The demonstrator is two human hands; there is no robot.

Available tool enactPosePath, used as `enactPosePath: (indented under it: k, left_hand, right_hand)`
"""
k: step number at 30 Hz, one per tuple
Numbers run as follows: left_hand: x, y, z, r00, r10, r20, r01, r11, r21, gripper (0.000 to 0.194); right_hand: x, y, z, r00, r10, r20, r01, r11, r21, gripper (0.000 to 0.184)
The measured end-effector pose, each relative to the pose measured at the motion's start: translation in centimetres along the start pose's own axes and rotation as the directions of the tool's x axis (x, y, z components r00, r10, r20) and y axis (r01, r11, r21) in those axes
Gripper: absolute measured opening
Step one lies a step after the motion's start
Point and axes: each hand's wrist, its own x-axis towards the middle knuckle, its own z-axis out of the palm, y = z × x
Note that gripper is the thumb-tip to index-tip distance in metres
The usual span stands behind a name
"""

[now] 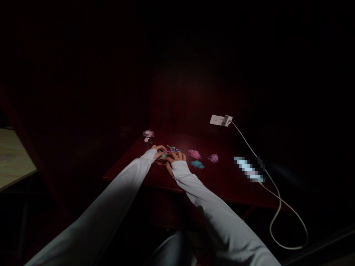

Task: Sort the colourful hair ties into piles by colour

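My left hand [159, 150] rests at the left side of a mixed pile of small thin coloured pieces [173, 149], green, purple and others, their kind too small to tell. Its fingers are bent and look apart, with a green piece near the thumb. My right hand [176, 158] lies over the near right side of that pile, fingers spread and pointing down. Right of it are sorted heaps: a pink heap [195, 154], a teal heap [197, 164] and a purple heap [213, 158]. A few pale pieces [159, 163] lie below my left hand.
A clear round container [148, 135] with pink contents stands at the back left of the dark red table [155, 181]. At the right lies a blurred-out, lit device [249, 169] on a white cable [277, 195], running to a wall socket [221, 120]. Another pale surface [13, 157] is far left.
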Motion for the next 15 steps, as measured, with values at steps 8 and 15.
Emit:
enactPosePath:
  k: [8,15]
  left_hand:
    - [-0.6,1.1,-0.6,1.0,0.001,-0.008,-0.001,1.0,0.012,0.033]
    - [-1.2,2.2,-1.4,0.999,0.029,0.023,-0.029,1.0,0.005,0.032]
  right_hand:
    - [0.0,0.0,0.1,0.997,0.067,-0.05,-0.065,0.997,0.03,0.023]
    - [0.2,0.3,0.1,0.987,0.157,-0.038,-0.154,0.986,0.07,0.023]
